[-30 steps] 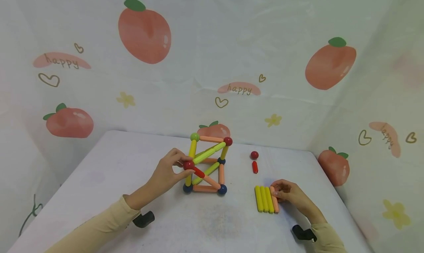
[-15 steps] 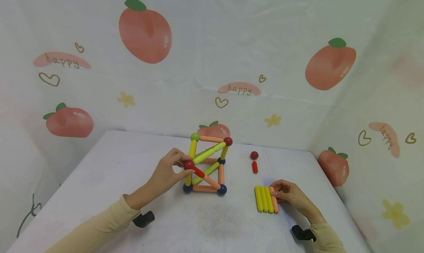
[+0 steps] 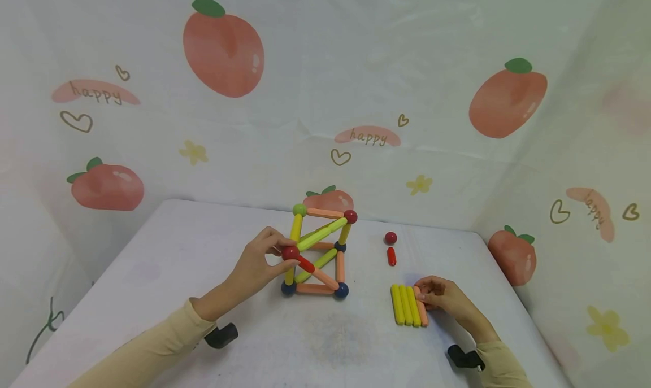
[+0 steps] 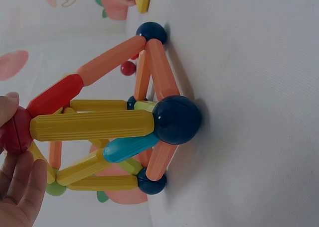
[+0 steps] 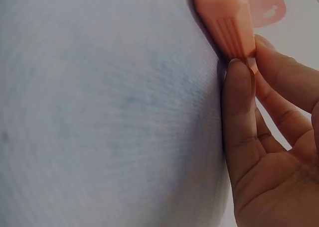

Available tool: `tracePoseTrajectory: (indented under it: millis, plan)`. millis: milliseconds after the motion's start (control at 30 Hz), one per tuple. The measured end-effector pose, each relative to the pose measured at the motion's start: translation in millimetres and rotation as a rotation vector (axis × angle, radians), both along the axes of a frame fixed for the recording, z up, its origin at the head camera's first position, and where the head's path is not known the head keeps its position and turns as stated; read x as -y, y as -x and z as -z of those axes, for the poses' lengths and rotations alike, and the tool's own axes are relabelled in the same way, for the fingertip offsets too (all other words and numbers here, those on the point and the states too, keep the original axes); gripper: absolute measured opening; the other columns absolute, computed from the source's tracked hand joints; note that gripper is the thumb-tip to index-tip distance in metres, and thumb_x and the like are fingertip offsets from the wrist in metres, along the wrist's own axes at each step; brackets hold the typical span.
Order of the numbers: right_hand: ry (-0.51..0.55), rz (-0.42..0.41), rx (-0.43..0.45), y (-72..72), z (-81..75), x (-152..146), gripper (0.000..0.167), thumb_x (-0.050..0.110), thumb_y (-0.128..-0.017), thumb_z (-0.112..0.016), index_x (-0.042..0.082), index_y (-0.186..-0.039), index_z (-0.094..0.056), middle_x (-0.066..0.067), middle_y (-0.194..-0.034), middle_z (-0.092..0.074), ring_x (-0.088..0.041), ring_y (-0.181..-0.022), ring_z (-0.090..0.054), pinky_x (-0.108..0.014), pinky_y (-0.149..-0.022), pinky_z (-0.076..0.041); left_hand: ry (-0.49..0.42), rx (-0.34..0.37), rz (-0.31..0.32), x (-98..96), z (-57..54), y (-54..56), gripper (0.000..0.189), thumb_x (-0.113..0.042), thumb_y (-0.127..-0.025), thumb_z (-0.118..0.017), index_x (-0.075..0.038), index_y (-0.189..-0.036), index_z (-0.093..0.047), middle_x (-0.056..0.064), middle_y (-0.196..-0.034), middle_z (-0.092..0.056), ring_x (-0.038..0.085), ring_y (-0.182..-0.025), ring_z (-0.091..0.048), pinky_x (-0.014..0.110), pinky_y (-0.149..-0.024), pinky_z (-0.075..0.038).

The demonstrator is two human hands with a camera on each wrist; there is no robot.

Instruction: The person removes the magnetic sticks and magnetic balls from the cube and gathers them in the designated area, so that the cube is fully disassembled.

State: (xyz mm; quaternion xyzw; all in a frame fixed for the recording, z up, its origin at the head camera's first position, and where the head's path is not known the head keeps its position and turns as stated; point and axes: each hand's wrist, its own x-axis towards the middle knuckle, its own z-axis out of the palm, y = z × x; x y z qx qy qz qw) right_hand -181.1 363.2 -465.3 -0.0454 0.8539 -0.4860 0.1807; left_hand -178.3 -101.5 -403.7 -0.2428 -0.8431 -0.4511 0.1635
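Observation:
Magnetic rods and balls form a box-like frame (image 3: 313, 289) left of the table's middle. At its upper near-left corner my left hand (image 3: 256, 264) pinches a red ball (image 3: 290, 253) between thumb and fingers. From that ball a red rod (image 4: 56, 94) joined to an orange rod slants down to a dark blue ball, and a yellow rod (image 4: 94, 125) drops to another. Farther right, my right hand (image 3: 445, 299) pinches an orange rod (image 3: 422, 310) at the end of a row of three yellow rods (image 3: 406, 306). Thumb and fingertip grip this orange rod (image 5: 230, 18) close over the table.
A loose red ball (image 3: 390, 238) and a short red rod (image 3: 391, 256) lie behind the row of rods. The white table (image 3: 285, 343) ends at a printed cloth backdrop (image 3: 315, 83). A blue rod (image 4: 130, 147) slants inside the frame.

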Motion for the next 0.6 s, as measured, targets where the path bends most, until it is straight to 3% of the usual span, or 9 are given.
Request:
tracePoseTrajectory:
  millis: [300,433,533,600]
  plan:
    - [-0.014,0.058,0.013,2.2,0.6,1,0.049,0.027,-0.092,-0.070,-0.004,-0.127,-0.055,-0.006,-0.105,-0.066,-0.014,-0.086,-0.062,-0.024,-0.076,-0.057,0.000,-0.002,-0.002,0.1,0.0,0.8,0.036,-0.016,-0.077,-0.085,-0.010,-0.110,-0.070,0.000,-0.099,-0.059,0.011,-0.088,-0.063,0.023,-0.078,-0.059]
    - [-0.037,0.122,0.024,3.2,-3.6,4,0.048,0.030,-0.095,-0.067,-0.003,-0.128,-0.055,-0.005,-0.101,-0.067,-0.016,-0.081,-0.063,-0.026,-0.073,-0.057,-0.003,-0.003,-0.002,0.2,1.4,1.5,0.036,-0.015,-0.077,-0.085,-0.010,-0.110,-0.070,0.000,-0.099,-0.059,0.011,-0.088,-0.063,0.029,-0.078,-0.060]
    - [-0.070,0.184,-0.018,6.4,-14.3,15,0.044,0.031,-0.096,-0.065,0.000,-0.126,-0.057,-0.004,-0.092,-0.064,-0.016,-0.075,-0.061,-0.025,-0.070,-0.055,-0.006,-0.005,0.001,0.1,2.0,1.7,0.036,-0.015,-0.077,-0.085,-0.010,-0.109,-0.070,0.001,-0.099,-0.059,0.011,-0.088,-0.063,0.035,-0.078,-0.061]
    - [-0.073,0.190,-0.090,10.1,-25.9,29,0.040,0.028,-0.097,-0.064,0.000,-0.125,-0.058,-0.009,-0.091,-0.063,-0.017,-0.073,-0.060,-0.025,-0.069,-0.055,-0.005,-0.004,0.000,0.1,2.0,1.5,0.037,-0.015,-0.076,-0.085,-0.010,-0.109,-0.070,0.001,-0.099,-0.059,0.011,-0.087,-0.063,0.034,-0.078,-0.061]
